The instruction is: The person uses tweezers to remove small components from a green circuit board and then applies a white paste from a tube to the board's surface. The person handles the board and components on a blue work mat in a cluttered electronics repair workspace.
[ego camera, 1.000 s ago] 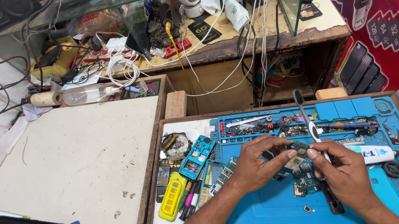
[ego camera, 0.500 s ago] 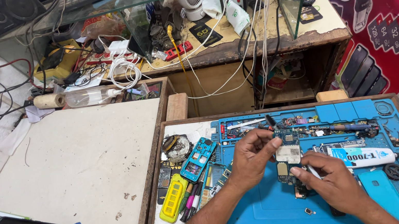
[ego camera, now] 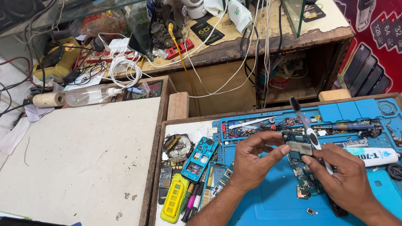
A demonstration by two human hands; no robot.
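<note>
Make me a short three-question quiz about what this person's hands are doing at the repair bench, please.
1. True or false: the left hand pinches a small circuit board at its fingers.
2. What does the right hand hold? A) a thin tool with a black tip and white shaft B) a hammer C) a cup
3. What colour is the work mat under both hands?

Key: 1 true. 2 A. 3 blue.
</note>
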